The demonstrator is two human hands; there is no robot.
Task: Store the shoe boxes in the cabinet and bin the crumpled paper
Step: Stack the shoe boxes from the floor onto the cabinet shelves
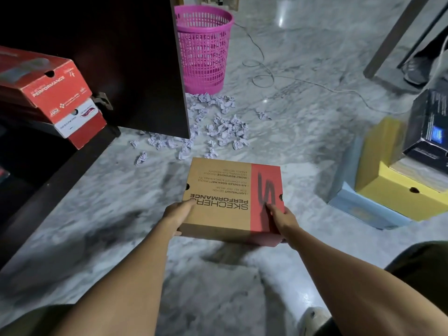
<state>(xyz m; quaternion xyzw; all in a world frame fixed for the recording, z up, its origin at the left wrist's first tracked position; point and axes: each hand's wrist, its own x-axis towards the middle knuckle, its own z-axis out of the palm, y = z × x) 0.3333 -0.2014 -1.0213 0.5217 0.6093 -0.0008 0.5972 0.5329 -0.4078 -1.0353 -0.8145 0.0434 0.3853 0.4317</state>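
Hands: left hand (178, 214) and right hand (282, 218) each grip a near corner of the brown shoe box (225, 197).
Box: near centre, seemingly lifted off the floor.
Cabinet (60, 170): left, red boxes (48, 93) shelved.
Risk: the box could clip the open door (135, 64); feet could slip on the crumpled paper (218, 127) before the far pink bin (203, 49).

Glossy grey-veined marble floor (315, 132) catches light far off; a thin cable (272, 76) loops across it; a dark furniture leg (397, 36) stands far right.
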